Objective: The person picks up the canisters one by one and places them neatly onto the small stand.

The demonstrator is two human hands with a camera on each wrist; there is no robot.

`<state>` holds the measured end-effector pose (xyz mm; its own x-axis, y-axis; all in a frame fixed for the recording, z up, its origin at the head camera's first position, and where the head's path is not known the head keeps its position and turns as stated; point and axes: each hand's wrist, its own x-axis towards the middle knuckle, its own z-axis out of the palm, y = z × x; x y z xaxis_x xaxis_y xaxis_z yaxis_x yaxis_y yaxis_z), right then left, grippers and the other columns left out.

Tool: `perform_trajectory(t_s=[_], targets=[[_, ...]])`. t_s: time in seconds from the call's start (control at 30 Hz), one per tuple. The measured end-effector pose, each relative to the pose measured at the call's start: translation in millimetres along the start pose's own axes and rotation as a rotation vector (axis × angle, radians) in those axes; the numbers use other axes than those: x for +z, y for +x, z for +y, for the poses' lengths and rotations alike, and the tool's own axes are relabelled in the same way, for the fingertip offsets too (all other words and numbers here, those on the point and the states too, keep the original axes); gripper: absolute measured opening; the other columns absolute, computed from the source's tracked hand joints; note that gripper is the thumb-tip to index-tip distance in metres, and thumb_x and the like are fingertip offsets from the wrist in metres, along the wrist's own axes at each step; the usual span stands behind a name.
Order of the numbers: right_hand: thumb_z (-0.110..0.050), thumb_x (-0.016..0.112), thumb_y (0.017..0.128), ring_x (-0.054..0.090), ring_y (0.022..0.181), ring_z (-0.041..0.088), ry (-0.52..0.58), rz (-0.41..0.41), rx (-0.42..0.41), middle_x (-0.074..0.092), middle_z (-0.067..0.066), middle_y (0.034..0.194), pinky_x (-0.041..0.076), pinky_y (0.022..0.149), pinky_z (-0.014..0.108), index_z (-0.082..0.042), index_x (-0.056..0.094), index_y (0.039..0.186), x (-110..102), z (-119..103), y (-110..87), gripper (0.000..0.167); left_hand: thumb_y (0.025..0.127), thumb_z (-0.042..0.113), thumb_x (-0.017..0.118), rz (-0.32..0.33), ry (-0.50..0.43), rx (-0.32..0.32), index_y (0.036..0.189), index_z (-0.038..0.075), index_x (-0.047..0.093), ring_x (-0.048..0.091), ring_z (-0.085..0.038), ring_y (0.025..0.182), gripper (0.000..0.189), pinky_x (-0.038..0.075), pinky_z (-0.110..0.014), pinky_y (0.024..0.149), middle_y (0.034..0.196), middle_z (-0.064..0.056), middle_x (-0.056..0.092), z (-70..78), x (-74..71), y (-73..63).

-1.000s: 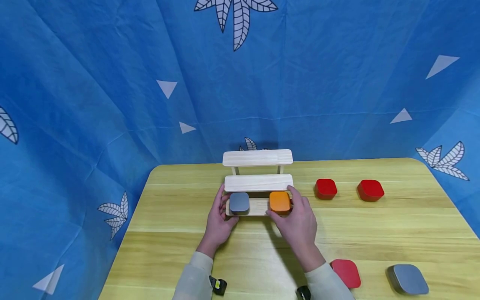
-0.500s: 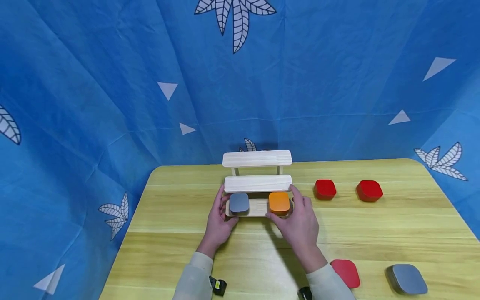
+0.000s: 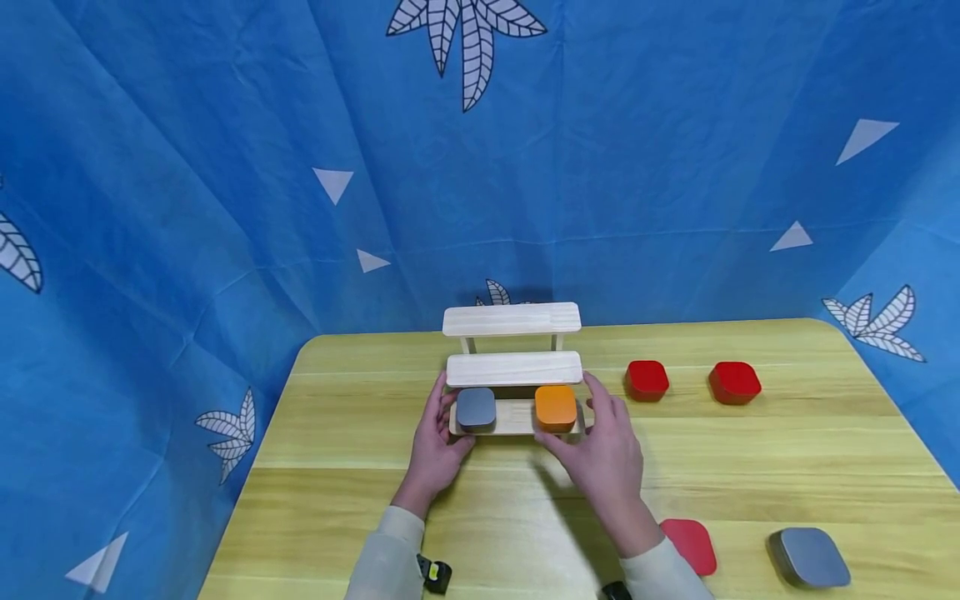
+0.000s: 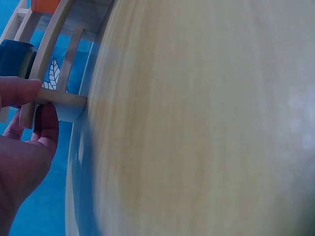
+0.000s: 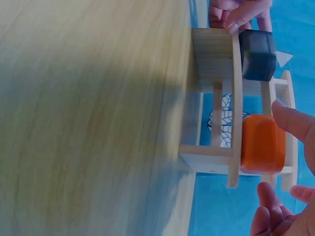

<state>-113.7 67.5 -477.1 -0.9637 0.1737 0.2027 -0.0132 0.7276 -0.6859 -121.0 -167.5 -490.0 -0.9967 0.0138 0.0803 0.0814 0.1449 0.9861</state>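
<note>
A pale wooden three-tier stepped rack (image 3: 514, 368) stands near the back of the table. On its lowest shelf sit a grey rounded-square box (image 3: 476, 408) at the left and an orange rounded-square box (image 3: 556, 407) at the right. My left hand (image 3: 437, 454) grips the shelf's left end, thumb at the front edge and fingers curled behind, beside the grey box. My right hand (image 3: 606, 462) is spread around the orange box's right side; in the right wrist view its fingers (image 5: 268, 194) stand apart from the orange box (image 5: 263, 143).
Two red boxes (image 3: 647, 381) (image 3: 735, 383) lie right of the rack. A pinkish-red box (image 3: 689, 546) is partly hidden by my right sleeve, with another grey box (image 3: 810, 557) farther right. A blue patterned cloth (image 3: 480, 167) hangs behind the table (image 3: 337, 433).
My right hand has shifted slightly right, its fingers loosening away from the orange box, which stays on the shelf. The left hand keeps its place on the rack. The head view has drifted slightly.
</note>
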Motion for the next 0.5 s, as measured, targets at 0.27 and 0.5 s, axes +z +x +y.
perform_trajectory(t_s=[0.27, 0.5], targets=[[-0.033, 0.097, 0.061, 0.061, 0.078, 0.024, 0.043, -0.03, 0.013, 0.056, 0.015, 0.121, 0.047, 0.06, 0.038, -0.022, 0.04, 0.152, -12.1, 0.4, -5.5, 0.109, 0.077, -0.028, 0.061, 0.001, -0.012, 0.005, 0.161, 0.015, 0.017, 0.05, -0.032, 0.12, 0.105, 0.044, -0.043, 0.098, 0.144, -0.016, 0.047, -3.6, -0.1, 0.5], [-0.033, 0.097, 0.06, 0.062, 0.08, 0.025, 0.031, -0.044, 0.017, 0.056, 0.013, 0.121, 0.047, 0.062, 0.041, -0.022, 0.04, 0.152, -22.6, 3.3, -10.9, 0.108, 0.077, -0.029, 0.06, -0.005, -0.007, 0.013, 0.161, 0.017, 0.017, 0.05, -0.033, 0.12, 0.105, 0.044, -0.045, 0.1, 0.145, -0.017, 0.046, -2.3, 0.1, 0.0]])
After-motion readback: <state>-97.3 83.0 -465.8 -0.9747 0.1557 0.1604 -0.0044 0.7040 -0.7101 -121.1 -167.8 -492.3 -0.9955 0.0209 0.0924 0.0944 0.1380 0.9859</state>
